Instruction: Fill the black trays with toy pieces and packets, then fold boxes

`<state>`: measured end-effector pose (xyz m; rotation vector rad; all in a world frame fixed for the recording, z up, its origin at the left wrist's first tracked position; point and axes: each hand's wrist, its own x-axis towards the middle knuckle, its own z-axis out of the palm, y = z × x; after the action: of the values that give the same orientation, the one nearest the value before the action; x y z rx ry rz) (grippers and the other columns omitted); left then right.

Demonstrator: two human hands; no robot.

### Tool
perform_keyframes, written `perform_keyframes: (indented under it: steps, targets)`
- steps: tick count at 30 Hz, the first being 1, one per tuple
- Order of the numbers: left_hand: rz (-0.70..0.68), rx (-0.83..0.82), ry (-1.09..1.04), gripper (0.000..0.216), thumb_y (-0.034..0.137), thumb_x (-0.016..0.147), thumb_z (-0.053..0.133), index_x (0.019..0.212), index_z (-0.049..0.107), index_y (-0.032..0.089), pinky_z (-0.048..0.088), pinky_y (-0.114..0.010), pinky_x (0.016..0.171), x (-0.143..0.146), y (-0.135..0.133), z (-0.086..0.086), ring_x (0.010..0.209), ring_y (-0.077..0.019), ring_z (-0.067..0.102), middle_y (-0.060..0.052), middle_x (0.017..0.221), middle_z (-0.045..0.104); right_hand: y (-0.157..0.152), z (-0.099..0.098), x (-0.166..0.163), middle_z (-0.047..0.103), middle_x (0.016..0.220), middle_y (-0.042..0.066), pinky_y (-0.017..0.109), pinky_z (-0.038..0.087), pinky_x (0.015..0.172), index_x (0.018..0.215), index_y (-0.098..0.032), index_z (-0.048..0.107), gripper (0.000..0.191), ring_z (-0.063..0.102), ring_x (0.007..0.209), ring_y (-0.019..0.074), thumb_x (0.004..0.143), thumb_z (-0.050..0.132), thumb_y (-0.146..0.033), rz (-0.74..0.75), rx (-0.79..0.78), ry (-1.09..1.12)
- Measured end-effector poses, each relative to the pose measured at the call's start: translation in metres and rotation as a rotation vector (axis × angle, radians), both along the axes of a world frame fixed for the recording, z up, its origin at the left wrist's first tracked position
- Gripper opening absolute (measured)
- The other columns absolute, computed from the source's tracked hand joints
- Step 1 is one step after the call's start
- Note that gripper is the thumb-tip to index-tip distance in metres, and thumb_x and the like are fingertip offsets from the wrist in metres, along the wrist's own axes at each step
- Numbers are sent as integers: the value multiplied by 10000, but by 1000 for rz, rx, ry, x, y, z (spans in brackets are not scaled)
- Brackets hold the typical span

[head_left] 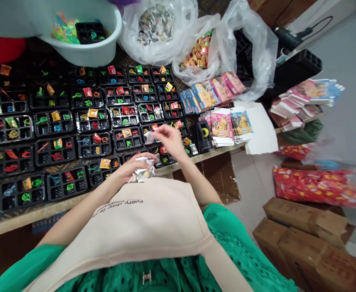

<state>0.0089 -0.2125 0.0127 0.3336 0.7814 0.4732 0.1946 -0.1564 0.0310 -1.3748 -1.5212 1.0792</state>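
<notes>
My left hand [135,166] is closed around a bunch of small white packets [143,170], held close to the apron at the table's edge. Between the fingertips of my right hand [170,140] is one small whitish packet [150,138], just above the black trays. A black compartment tray [120,138] near it holds wrapped sweets and small coloured plastic pieces. Rows of similar trays, such as one black tray [67,184], cover the table to the left. Part of the tray under my right hand is hidden.
Behind the trays stand a pale tub [89,54] of plastic pieces, a clear bag [126,40] of white packets and a bag of wrapped sweets [199,50]. Printed cards [222,125] and a tape dispenser [204,136] lie right. Cardboard boxes [305,243] stand on the floor.
</notes>
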Motion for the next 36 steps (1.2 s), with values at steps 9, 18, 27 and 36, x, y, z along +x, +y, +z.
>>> perform_keyframes:
  steps: [9,18,27,36]
  targets:
    - [146,-74,-120,408,130,606,693,1011,655,150,616,-392,666,-9,12,-6,751,-233,711,-84,956,720,41,-41,77,694,874,62,360,465,861,868,-191,725,73,621,882,231,830,663,-190,-188,-64,-766]
    - [362,-279,-90,330,145,687,559,1011,622,130,574,-298,575,-3,36,1,647,-201,702,-59,760,717,-14,9,11,629,1060,39,362,499,884,1145,-275,726,447,594,937,188,755,794,-481,396,144,-158]
    - [372,-180,-69,357,140,641,629,998,640,131,549,-255,536,-4,29,-5,621,-184,691,-30,723,706,-42,-7,-14,641,927,25,337,490,832,1008,-231,757,281,604,879,177,741,811,-298,195,-8,-88]
    - [349,-228,-87,340,155,668,623,1009,625,155,595,-289,560,-7,19,-8,601,-165,674,-41,767,715,-52,-4,-16,693,770,0,310,523,722,814,-189,690,165,637,706,152,784,741,-343,90,-176,211]
